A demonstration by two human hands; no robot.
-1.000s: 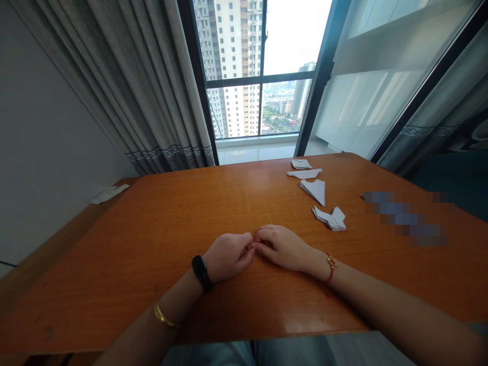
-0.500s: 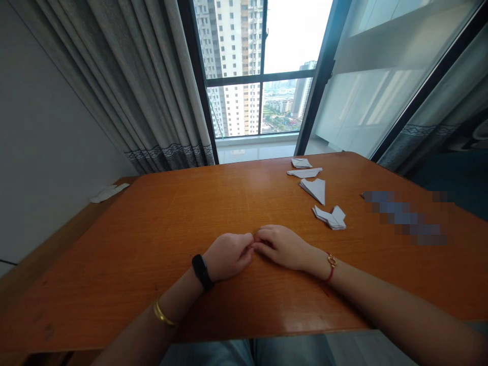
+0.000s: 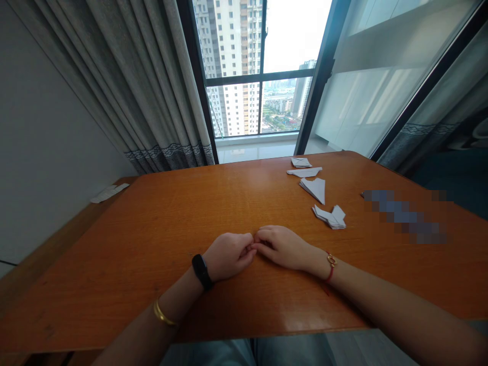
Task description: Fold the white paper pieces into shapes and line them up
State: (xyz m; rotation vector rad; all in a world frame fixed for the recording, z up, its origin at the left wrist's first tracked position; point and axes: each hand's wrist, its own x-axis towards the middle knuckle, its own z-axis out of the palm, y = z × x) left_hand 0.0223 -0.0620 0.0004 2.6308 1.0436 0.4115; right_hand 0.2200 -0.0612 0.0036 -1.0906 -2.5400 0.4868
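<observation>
Wooden tabletop (image 3: 213, 203) bears the nearest folded paper (image 3: 336, 220) crosswise, longer wing pointing left.

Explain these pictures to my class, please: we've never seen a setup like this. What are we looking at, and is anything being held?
There is no machine here. One camera, worn on a person's head, looks forward and down at their bare hands. The left hand and right hand meet at the fingertips over a glossy orange-brown wooden table. Nothing is visibly held, though curled fingers could hide something small. Beyond the right hand lie four folded white paper pieces; farther right, a bluish pixelated patch obscures something.
</observation>
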